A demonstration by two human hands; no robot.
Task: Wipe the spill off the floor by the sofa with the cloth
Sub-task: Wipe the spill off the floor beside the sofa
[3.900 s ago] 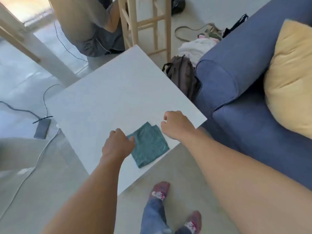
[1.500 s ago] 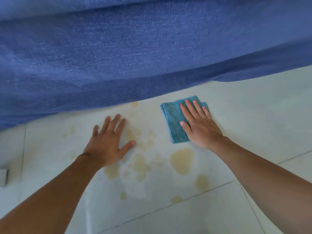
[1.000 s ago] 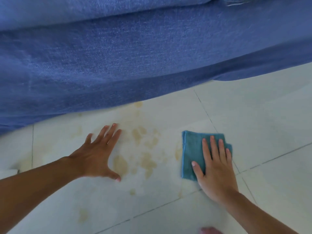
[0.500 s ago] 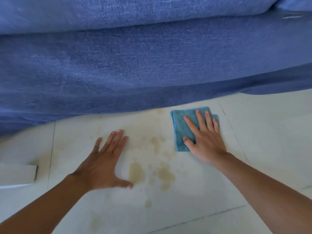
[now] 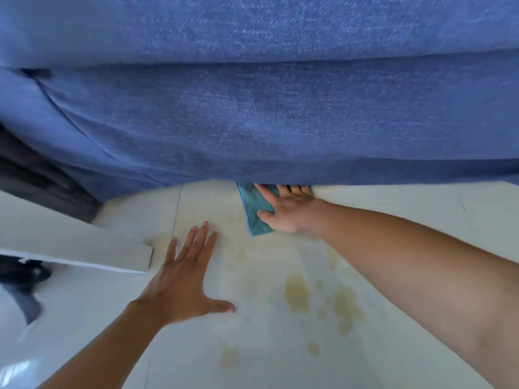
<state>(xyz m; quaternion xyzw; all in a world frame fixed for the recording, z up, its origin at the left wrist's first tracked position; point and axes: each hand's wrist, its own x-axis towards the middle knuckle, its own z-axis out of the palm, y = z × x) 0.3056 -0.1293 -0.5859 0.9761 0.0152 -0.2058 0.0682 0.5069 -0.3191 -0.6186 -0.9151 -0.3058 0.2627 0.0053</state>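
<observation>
A folded teal cloth point(image 5: 254, 210) lies flat on the pale tiled floor right at the foot of the blue sofa point(image 5: 269, 108). My right hand point(image 5: 286, 210) presses down on it with fingers spread, the fingertips reaching the sofa's lower edge. My left hand point(image 5: 186, 276) rests flat on the floor with fingers apart, holding nothing. Yellowish spill patches point(image 5: 297, 293) mark the tiles between and below my arms, with fainter smears near the cloth.
A white table corner point(image 5: 84, 248) juts in from the left, close to my left hand. A dark bag point(image 5: 33, 175) sits behind it against the sofa's side. Pale floor tiles point(image 5: 421, 200) extend to the right along the sofa.
My right hand has pushed the cloth farther away, up against the sofa's bottom edge. My left hand stays planted on the floor. The view has shifted, bringing the table corner in.
</observation>
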